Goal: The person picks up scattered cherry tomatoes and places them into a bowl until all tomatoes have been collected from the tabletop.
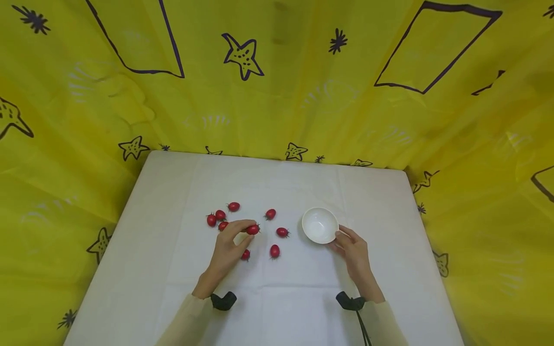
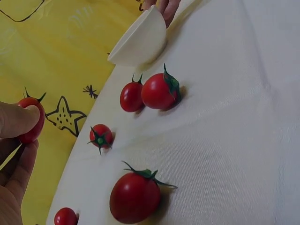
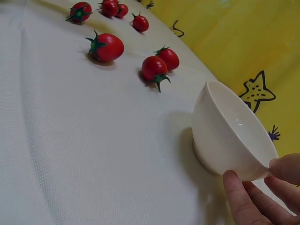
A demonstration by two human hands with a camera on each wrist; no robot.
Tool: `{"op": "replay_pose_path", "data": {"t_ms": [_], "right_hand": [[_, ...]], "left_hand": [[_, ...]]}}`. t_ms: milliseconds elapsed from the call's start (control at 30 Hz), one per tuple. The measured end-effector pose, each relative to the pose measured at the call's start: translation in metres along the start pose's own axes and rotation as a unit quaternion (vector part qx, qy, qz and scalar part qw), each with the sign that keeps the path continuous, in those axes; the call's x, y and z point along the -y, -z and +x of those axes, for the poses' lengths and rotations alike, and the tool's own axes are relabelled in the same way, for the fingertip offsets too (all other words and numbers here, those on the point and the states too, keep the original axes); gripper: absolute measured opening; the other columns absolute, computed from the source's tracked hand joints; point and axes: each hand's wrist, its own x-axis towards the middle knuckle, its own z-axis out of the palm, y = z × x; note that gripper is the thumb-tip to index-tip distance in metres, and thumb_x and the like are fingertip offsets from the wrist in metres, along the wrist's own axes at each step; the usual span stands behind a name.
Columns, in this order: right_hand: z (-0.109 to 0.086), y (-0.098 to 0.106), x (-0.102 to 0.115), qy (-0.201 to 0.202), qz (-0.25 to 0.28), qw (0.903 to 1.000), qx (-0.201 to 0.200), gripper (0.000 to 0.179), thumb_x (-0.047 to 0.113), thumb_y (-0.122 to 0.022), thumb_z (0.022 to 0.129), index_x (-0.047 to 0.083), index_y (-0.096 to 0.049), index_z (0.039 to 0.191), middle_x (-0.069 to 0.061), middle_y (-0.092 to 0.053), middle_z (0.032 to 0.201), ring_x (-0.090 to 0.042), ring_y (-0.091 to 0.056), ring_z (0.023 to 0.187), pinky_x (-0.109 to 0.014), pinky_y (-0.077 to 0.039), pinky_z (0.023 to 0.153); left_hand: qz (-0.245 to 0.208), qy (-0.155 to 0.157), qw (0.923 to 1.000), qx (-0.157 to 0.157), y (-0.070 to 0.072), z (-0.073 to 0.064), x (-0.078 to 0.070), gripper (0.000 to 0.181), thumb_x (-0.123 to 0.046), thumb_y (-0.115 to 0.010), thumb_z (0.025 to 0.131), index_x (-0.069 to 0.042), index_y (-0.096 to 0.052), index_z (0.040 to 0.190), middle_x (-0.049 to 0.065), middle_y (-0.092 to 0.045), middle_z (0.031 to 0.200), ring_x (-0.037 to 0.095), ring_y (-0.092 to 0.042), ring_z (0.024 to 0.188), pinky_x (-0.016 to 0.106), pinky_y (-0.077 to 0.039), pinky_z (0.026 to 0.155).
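Note:
Between thumb and fingertips, my left hand pinches a red cherry tomato with a green stem, held up above the table in the left wrist view. My right hand grips a small white bowl at its near right side, thumb at the rim and fingers against the outer wall. No tomatoes show inside the bowl in the head view. Three cherry tomatoes lie between the hands, one of them a tomato closest to the bowl. Another tomato sits partly hidden beside the left hand.
Several more cherry tomatoes, including one tomato at the back, lie left of and beyond my left hand. A white cloth covers the table. Yellow curtains with dark drawings surround its back and sides. Dark wrist devices sit at both sleeves.

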Motion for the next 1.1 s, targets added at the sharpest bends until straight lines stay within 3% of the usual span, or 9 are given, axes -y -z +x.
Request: {"op": "replay_pose_path", "data": {"t_ms": [133, 300, 433, 600, 800, 1033, 1100], "right_hand": [[0.000, 0.000, 0.001, -0.003, 0.002, 1.0000, -0.002, 0.047, 0.008, -0.061, 0.104, -0.003, -0.051, 0.149, -0.013, -0.071, 0.132, -0.005, -0.075, 0.096, -0.025, -0.062, 0.090], [0.000, -0.001, 0.004, -0.002, -0.004, 1.0000, -0.005, 0.047, 0.009, -0.060, 0.104, -0.004, -0.051, 0.148, -0.019, -0.068, 0.138, -0.004, -0.074, 0.096, -0.026, -0.062, 0.091], [0.000, 0.000, 0.004, -0.003, -0.007, 1.0000, -0.004, 0.047, 0.009, -0.059, 0.105, -0.004, -0.051, 0.149, -0.024, -0.062, 0.144, -0.003, -0.074, 0.096, -0.027, -0.061, 0.093], [-0.001, 0.001, 0.002, -0.006, 0.000, 1.0000, 0.001, 0.046, 0.008, -0.059, 0.105, -0.004, -0.051, 0.148, -0.021, -0.065, 0.141, -0.003, -0.074, 0.097, -0.026, -0.061, 0.094], [-0.001, 0.001, 0.002, -0.003, -0.004, 1.0000, 0.001, 0.047, 0.007, -0.060, 0.104, -0.004, -0.050, 0.148, -0.025, -0.062, 0.144, -0.004, -0.074, 0.097, -0.025, -0.061, 0.092], [-0.001, 0.002, 0.003, -0.004, -0.006, 1.0000, -0.002, 0.047, 0.006, -0.061, 0.104, -0.006, -0.049, 0.148, -0.025, -0.064, 0.140, -0.004, -0.075, 0.093, -0.026, -0.062, 0.092], [-0.001, 0.001, 0.002, -0.004, -0.005, 1.0000, -0.005, 0.048, 0.005, -0.062, 0.103, -0.007, -0.049, 0.148, -0.023, -0.067, 0.136, -0.005, -0.075, 0.091, -0.027, -0.062, 0.091]], "left_hand": [[-0.013, 0.001, 0.9999, 0.011, -0.010, 0.004, -0.002, 0.040, 0.002, -0.080, 0.087, -0.012, -0.073, 0.124, 0.004, -0.075, 0.120, 0.021, -0.067, 0.108, 0.023, -0.056, 0.097], [-0.011, -0.009, 0.9997, 0.022, -0.023, 0.010, -0.005, 0.041, 0.002, -0.081, 0.086, -0.011, -0.073, 0.124, 0.004, -0.075, 0.121, 0.022, -0.067, 0.108, 0.024, -0.057, 0.097], [0.002, 0.005, 0.9989, 0.046, -0.033, 0.013, -0.008, 0.041, 0.001, -0.081, 0.087, -0.013, -0.073, 0.126, 0.002, -0.075, 0.124, 0.021, -0.067, 0.110, 0.028, -0.058, 0.099], [-0.010, 0.032, 0.9958, 0.085, -0.044, 0.018, -0.014, 0.038, -0.001, -0.077, 0.091, -0.014, -0.073, 0.127, 0.001, -0.074, 0.127, 0.020, -0.065, 0.116, 0.036, -0.057, 0.103], [-0.012, 0.000, 0.9946, 0.103, -0.057, 0.028, -0.025, 0.036, -0.001, -0.077, 0.091, -0.011, -0.072, 0.126, 0.001, -0.076, 0.122, 0.020, -0.066, 0.113, 0.036, -0.056, 0.102], [-0.036, 0.041, 0.9876, 0.148, -0.076, 0.043, -0.038, 0.037, -0.001, -0.075, 0.093, -0.011, -0.071, 0.129, 0.004, -0.073, 0.127, 0.021, -0.066, 0.120, 0.040, -0.058, 0.104], [-0.033, 0.038, 0.9861, 0.158, -0.081, 0.046, -0.040, 0.037, -0.002, -0.075, 0.094, -0.011, -0.071, 0.129, 0.004, -0.073, 0.128, 0.021, -0.066, 0.120, 0.040, -0.059, 0.101]]}}
